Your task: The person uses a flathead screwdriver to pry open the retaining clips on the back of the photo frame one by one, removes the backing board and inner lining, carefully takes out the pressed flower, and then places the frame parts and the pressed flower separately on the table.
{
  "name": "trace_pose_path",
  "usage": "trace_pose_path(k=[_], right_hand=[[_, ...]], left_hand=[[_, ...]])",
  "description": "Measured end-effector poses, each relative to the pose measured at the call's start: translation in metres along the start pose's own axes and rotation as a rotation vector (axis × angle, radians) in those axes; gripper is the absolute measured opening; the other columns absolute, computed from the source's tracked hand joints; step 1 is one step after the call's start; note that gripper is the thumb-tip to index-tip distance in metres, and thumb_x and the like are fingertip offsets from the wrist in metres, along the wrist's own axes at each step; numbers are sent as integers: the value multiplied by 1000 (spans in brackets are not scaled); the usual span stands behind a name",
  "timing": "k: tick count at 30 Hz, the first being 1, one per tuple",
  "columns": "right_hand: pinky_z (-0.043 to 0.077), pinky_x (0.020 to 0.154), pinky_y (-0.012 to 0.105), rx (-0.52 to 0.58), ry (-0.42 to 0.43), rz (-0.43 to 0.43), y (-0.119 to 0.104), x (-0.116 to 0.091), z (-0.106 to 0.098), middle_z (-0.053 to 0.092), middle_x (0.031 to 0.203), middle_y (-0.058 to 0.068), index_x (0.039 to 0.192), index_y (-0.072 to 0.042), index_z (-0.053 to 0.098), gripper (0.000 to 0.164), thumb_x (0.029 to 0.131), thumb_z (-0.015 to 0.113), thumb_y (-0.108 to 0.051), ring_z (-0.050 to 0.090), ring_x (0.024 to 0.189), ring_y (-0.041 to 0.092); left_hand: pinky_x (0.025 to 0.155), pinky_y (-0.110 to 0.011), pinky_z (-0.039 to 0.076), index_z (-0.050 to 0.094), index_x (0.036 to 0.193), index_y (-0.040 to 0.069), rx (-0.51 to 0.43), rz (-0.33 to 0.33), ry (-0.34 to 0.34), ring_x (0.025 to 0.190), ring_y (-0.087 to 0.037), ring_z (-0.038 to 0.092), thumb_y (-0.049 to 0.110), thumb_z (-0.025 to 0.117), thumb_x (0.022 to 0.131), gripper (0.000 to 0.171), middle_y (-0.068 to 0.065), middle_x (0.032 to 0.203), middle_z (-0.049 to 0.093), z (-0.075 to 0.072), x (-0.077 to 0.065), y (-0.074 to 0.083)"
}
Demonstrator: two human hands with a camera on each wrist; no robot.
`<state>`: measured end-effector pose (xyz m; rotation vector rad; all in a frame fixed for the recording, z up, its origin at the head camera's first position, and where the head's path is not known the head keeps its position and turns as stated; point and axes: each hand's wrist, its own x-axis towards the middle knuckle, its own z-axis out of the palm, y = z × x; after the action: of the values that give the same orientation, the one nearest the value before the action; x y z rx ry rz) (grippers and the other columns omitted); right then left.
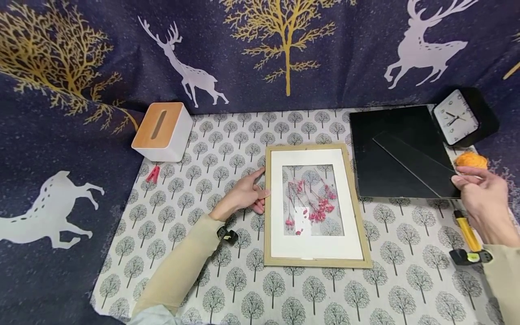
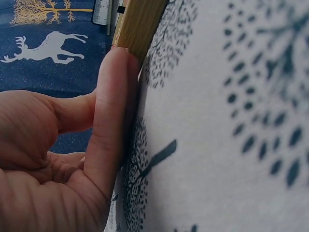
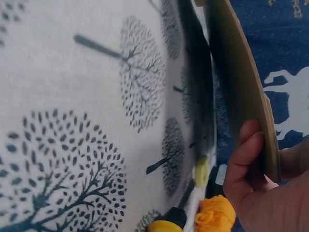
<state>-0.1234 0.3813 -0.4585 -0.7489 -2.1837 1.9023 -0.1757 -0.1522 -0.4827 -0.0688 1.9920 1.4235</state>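
Observation:
A light wooden picture frame [image 1: 318,262] with a white mat lies on the tree-print cloth, and red dried flowers [image 1: 322,210] show in its window. My left hand [image 1: 245,194] touches the frame's left edge with thumb and fingertips; the left wrist view shows a straight finger against the wooden edge [image 2: 140,29]. At the right, my right hand [image 1: 483,194] pinches the near right corner of a black frame backing board [image 1: 394,167] with a stand flap. In the right wrist view the board's brown underside [image 3: 236,72] is tilted up from the cloth, fingers beneath it.
An orange yarn bundle [image 1: 471,160] and a black clock [image 1: 457,117] stand beside the board's right edge. A yellow-handled tool [image 1: 467,230] lies near my right wrist. At the back left are a tissue box [image 1: 162,131] and a red letter A [image 1: 153,174].

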Motion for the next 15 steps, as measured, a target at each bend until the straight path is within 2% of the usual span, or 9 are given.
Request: trace_pose_path(k=[2,6,8,10,11,13,15], right_hand=[[45,56,1,-18,-19,10,2,5,-1,72,74,-29,93,-33,71,39,102,58,3,59,71,-14],[44,57,3,-190,-48,34,3,11,-3,67,75,-36,87,-41,69,38,105,62,-8,54,73,-16],[45,56,4,-320,-60,27,3,13,-2,63,72,-41,89,-42,67,32,107,63,-15,52,71,-18],[45,55,6,-500,-71,-1,2,15,0,56,65,-46,100,-32,72,14,108,64,-24,49,68,-21],[45,55,7,-578,-73,-18,1,16,1,53,62,-48,105,-23,74,11,108,64,-27,48,66,-22],[43,56,10,-729,-73,-53,0,19,4,45,58,-51,119,-5,73,31,109,63,-32,45,65,-22],[42,58,15,-832,-72,-74,-1,21,6,43,58,-48,128,9,68,48,109,64,-35,44,64,-17]], left_hand=[[68,-38,74,13,177,29,2,-1,-1,62,-20,73,6,71,104,96,-12,83,69,0,-1,0],[69,-39,74,13,177,29,9,3,-3,62,-21,73,7,71,104,96,-13,84,69,0,0,1],[69,-40,74,13,177,29,7,1,-1,62,-21,74,6,72,104,97,-13,84,70,-1,1,0],[69,-40,74,13,177,31,0,-4,1,62,-22,74,6,72,103,97,-13,84,70,-2,1,-1],[69,-40,74,13,177,31,-1,-7,4,63,-22,74,6,72,103,98,-13,85,70,-3,1,-2],[69,-41,74,13,177,32,-5,-12,10,63,-22,74,5,72,103,98,-13,85,70,-4,0,-2],[70,-40,74,12,177,31,-5,-12,12,63,-22,74,5,72,103,98,-13,85,70,-5,-1,-2]])
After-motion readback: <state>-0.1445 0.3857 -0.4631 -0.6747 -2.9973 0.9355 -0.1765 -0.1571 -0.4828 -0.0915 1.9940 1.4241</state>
